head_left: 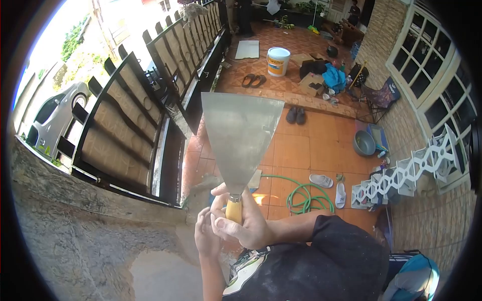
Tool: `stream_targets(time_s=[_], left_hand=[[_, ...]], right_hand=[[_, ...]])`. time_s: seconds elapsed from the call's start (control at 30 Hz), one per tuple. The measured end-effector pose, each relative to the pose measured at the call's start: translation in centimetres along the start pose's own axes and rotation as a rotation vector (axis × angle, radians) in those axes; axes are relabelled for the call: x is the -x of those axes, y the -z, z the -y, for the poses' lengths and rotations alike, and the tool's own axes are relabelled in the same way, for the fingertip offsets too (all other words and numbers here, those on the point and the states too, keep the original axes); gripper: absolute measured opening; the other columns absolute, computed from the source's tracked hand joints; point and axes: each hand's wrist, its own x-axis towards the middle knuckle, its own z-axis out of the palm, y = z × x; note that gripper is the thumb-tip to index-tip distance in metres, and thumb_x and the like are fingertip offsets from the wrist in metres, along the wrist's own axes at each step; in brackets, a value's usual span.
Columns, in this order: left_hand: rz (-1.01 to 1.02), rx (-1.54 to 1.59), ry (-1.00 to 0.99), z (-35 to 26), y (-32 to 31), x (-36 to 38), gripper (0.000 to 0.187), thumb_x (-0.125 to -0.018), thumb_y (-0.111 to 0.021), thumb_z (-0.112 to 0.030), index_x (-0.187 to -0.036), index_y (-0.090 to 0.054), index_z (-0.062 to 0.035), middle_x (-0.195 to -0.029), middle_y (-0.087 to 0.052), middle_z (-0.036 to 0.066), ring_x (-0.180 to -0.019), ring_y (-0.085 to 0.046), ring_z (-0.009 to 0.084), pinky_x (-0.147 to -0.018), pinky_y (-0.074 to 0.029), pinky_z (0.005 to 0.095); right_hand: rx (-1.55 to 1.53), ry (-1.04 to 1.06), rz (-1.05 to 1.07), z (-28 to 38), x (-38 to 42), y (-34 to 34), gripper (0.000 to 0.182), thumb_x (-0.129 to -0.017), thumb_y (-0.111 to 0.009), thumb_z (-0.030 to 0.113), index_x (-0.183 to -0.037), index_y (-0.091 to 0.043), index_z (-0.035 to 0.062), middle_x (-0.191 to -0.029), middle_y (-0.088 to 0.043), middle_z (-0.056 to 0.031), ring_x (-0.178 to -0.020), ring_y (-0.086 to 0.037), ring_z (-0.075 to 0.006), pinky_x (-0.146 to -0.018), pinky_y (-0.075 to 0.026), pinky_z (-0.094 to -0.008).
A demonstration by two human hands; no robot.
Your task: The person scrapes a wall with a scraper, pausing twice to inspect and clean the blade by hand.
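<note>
A wide putty knife (242, 133) is held upright in front of me, its flat metal blade pointing up and filling the middle of the view. My right hand (248, 223) is closed around its yellow handle (234, 209), with the thumb across the front. Just left of it, my left hand (207, 236) is raised with its fingers loosely bent and no object visible in it. Part of the left hand is hidden behind the right. A rough grey wall surface (100, 236) with a smoother pale patch (163, 276) lies at lower left.
A black-framed gate (120, 125) runs along the left. On the tiled floor are a green hose (306, 198), white sandals (321, 180), dark shoes (296, 116), a grey basin (364, 143) and a white paint bucket (278, 62). A white folding rack (406, 173) stands by the right wall.
</note>
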Motion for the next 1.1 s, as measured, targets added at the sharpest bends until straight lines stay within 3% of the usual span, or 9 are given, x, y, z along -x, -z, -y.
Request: stream_targets(time_s=[0.03,0.1,0.13,0.2,0.23,0.33,0.4,0.47,1.1], left_hand=[[0.002,0.000,0.003,-0.9,-1.6,-0.2,0.048,-0.091,-0.050,-0.037,-0.121,-0.048,0.0000,-0.121,-0.052,0.013,-0.115,-0.049,0.0247,-0.100,-0.038,0.0412],[0.195,-0.243,-0.020,-2.7,-4.3,-0.1,0.061,-0.092,-0.046,-0.044,-0.129,-0.042,0.0038,-0.127,-0.049,0.017,-0.120,-0.048,0.0259,-0.102,-0.036,0.0417],[0.193,-0.244,-0.017,-3.7,-6.0,0.3,0.061,-0.092,-0.046,-0.044,-0.129,-0.042,0.0038,-0.127,-0.049,0.017,-0.120,-0.048,0.0259,-0.102,-0.036,0.0417],[0.478,-0.551,-0.205,-5.4,-9.5,0.9,0.078,-0.093,-0.036,-0.058,-0.135,-0.034,0.0068,-0.136,-0.042,0.023,-0.118,-0.051,0.0309,-0.100,-0.041,0.0412],[0.554,-0.479,-0.261,-5.6,-10.8,0.9,0.067,-0.095,-0.042,-0.046,-0.133,-0.038,0.0085,-0.138,-0.040,0.026,-0.119,-0.050,0.0349,-0.100,-0.041,0.0426],[0.404,-0.756,-0.112,-6.8,-12.4,2.0,0.052,-0.096,-0.045,-0.030,-0.128,-0.044,0.0101,-0.134,-0.044,0.027,-0.118,-0.052,0.0348,-0.100,-0.041,0.0426],[0.418,-0.785,-0.198,-6.2,-12.9,1.8,0.038,-0.096,-0.045,-0.017,-0.120,-0.050,0.0114,-0.127,-0.052,0.026,-0.116,-0.054,0.0340,-0.099,-0.042,0.0414],[0.434,-0.671,-0.200,-6.0,-13.3,1.8,0.030,-0.097,-0.045,-0.011,-0.118,-0.054,0.0080,-0.118,-0.061,0.018,-0.108,-0.058,0.0203,-0.089,-0.047,0.0320],[0.448,-0.757,-0.271,-7.5,-14.4,1.2,0.027,-0.096,-0.041,-0.005,-0.113,-0.057,0.0078,-0.108,-0.065,0.017,-0.100,-0.062,0.0207,-0.087,-0.048,0.0325]], right_hand=[[0.002,0.000,-0.003,0.2,0.5,0.1,0.044,-0.089,-0.043,-0.003,-0.128,-0.024,0.0050,-0.086,-0.044,-0.0063,-0.063,-0.048,-0.0089,-0.058,-0.043,-0.0250],[-0.032,-0.152,0.011,0.3,1.9,0.0,0.046,-0.088,-0.054,0.007,-0.128,-0.032,0.0017,-0.091,-0.044,-0.0063,-0.079,-0.048,-0.0128,-0.078,-0.042,-0.0337],[-0.035,-0.154,0.008,0.4,2.5,0.1,0.046,-0.088,-0.054,0.007,-0.128,-0.032,0.0017,-0.091,-0.044,-0.0063,-0.079,-0.048,-0.0128,-0.078,-0.042,-0.0337],[0.134,-0.293,0.061,0.2,3.6,0.3,0.053,-0.088,-0.054,0.007,-0.134,-0.028,0.0011,-0.100,-0.047,-0.0108,-0.087,-0.051,-0.0166,-0.081,-0.042,-0.0354],[0.379,-0.074,0.098,-0.8,3.9,0.7,0.060,-0.088,-0.055,0.006,-0.138,-0.023,-0.0005,-0.107,-0.050,-0.0143,-0.095,-0.054,-0.0201,-0.083,-0.043,-0.0356],[0.311,-0.121,0.015,-0.6,5.2,0.6,0.046,-0.089,-0.055,0.008,-0.128,-0.032,-0.0007,-0.100,-0.051,-0.0096,-0.084,-0.055,-0.0150,-0.072,-0.046,-0.0286],[0.332,-0.038,0.021,-0.6,5.1,1.0,0.047,-0.089,-0.056,0.008,-0.128,-0.033,-0.0028,-0.099,-0.053,-0.0113,-0.084,-0.056,-0.0161,-0.073,-0.046,-0.0304],[0.282,-0.154,0.073,0.1,4.9,1.3,0.051,-0.087,-0.054,0.005,-0.131,-0.030,-0.0010,-0.104,-0.054,-0.0143,-0.096,-0.057,-0.0237,-0.084,-0.045,-0.0358],[0.183,-0.089,0.145,-1.6,3.6,1.8,0.039,-0.086,-0.060,0.005,-0.119,-0.038,-0.0004,-0.096,-0.056,-0.0124,-0.085,-0.059,-0.0197,-0.073,-0.047,-0.0323]])
